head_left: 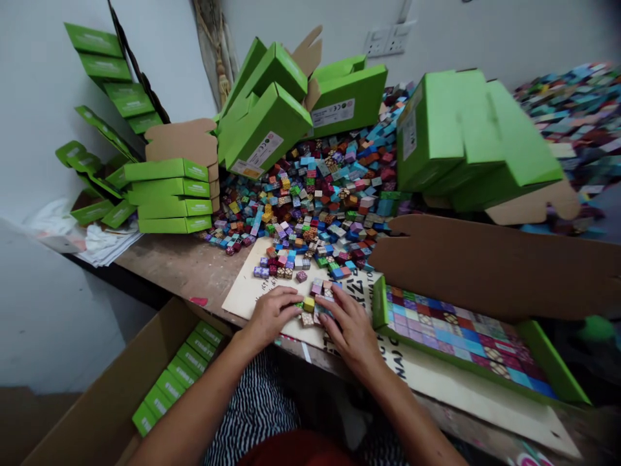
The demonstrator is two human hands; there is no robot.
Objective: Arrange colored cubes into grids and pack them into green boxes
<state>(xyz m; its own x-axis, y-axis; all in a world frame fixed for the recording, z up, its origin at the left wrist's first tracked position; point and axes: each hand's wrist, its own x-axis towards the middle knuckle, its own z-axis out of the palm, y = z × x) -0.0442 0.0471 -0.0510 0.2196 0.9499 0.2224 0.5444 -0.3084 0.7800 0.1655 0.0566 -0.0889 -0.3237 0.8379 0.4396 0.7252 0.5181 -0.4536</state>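
Note:
A small group of patterned cubes lies on a pale board (247,291) between my two hands, with a yellow cube (308,303) in its middle. From the left, my left hand (272,314) reaches in with bent fingers, thumb and fingertips apart at the group's edge. My right hand (352,330) rests over the opposite side, its fingers spread and touching cubes, partly hiding them. Just beyond the hands sits a single dark pink cube (301,276). To the right is an open green box (383,304) filled with rows of flat-laid cubes.
A big heap of loose cubes (334,188) covers the back of the table. Green boxes stand on it, at the middle (272,129) and right (431,129). Stacked green boxes (174,206) are at left. Below, a cardboard carton (101,414) holds several green boxes (169,385).

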